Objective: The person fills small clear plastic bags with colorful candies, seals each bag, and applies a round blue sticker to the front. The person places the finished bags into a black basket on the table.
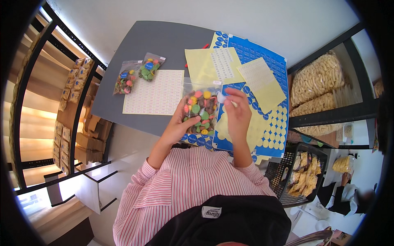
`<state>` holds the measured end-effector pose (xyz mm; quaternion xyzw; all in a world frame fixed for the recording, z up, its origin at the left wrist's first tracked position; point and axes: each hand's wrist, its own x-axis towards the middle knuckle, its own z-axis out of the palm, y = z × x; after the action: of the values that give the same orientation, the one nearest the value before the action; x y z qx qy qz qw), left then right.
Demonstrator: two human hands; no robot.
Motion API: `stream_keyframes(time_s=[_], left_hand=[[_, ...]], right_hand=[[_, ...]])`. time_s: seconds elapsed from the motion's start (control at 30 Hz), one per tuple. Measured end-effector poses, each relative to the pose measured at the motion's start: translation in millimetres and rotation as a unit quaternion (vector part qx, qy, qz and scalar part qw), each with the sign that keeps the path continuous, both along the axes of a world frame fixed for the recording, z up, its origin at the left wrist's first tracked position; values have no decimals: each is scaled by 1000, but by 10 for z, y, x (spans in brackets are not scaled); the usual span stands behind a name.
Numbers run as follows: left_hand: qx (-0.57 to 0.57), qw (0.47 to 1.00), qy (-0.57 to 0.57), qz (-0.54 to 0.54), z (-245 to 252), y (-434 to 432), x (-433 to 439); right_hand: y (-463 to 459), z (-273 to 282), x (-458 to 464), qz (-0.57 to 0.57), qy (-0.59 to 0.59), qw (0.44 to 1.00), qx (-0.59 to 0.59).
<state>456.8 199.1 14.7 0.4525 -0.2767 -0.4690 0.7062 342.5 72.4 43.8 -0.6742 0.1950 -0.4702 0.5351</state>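
My left hand [177,126] grips the lower left side of a clear zip bag [199,112], with its thumb across the front. Green, yellow, pink and dark brown pieces fill the bag, and a small white label is at its top right corner. Beside the bag's right edge, my right hand [237,113] pinches a small whitish piece, apparently a round sticker [221,97] seen from the back. Two similar filled bags, one at left [124,80] and one farther back [150,68], bear blue round stickers. Under their edges is a sheet of small printed labels [154,95].
Blue sticker sheets [261,50] and yellow backing sheets [197,61] overlap on the grey table [166,37]. A black crate [278,184] with packets stands at right. Racks flank the table, the right one holding large bags [317,80]. Another person's hand [345,178] holds a bag.
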Motion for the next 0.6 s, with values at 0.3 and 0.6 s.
stream_keyframes(time_s=[0.3, 0.6], left_hand=[[-35, 998, 56, 18, 136, -44, -162], [-27, 997, 64, 16, 78, -54, -208]], right_hand=[[112, 99, -171, -39, 31, 861, -506], [46, 189, -209, 8, 61, 845, -531]])
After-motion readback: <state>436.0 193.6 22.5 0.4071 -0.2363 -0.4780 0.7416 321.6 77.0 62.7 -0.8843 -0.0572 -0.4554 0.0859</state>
